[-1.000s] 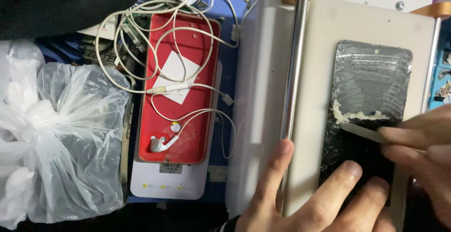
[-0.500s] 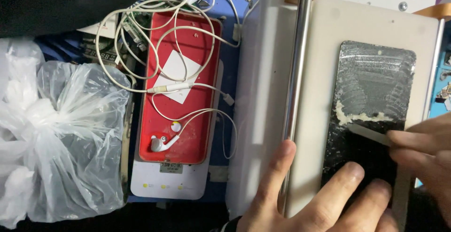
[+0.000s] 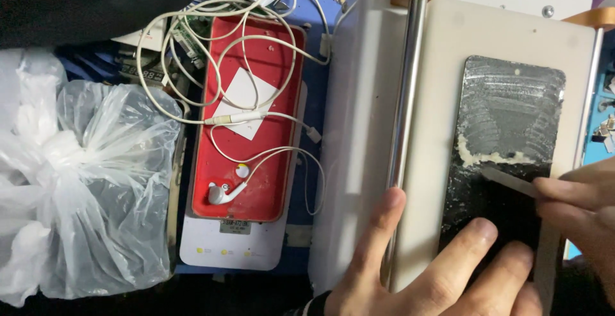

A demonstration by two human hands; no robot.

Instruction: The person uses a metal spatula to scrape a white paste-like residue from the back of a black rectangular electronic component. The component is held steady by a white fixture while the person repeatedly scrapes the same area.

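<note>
Head camera, looking down at a cluttered repair bench.

The right hand (image 3: 580,204) enters from the right edge, fingers pinched shut on a thin flat scraper blade (image 3: 509,181). The blade's tip rests on a dark phone screen panel (image 3: 506,162), which lies flat on the white top of a screen separator machine (image 3: 442,98). The left hand (image 3: 423,271) comes up from below with fingers spread open, gripping nothing: its thumb lies beside a steel rod (image 3: 403,98) that runs up the machine, and two fingertips press on the panel's lower end, just left of the right hand.

Beyond the blade tip, away from both hands, the panel is coated with pale, flaky glue residue (image 3: 506,114). A rolled ridge of whitish scrapings sits just ahead of the blade. The strip of panel nearest the hands is dark and clean.

Compared with a second ago, the blade has slid a little to the right along that ridge and the right hand has drawn slightly toward the right edge. The left hand has not moved. The clean area looks much the same, so most of the residue still remains.

Well left of the left hand lie a red tray (image 3: 250,117) tangled with white earphone cables (image 3: 224,191), and a crumpled clear plastic bag (image 3: 83,181).
</note>
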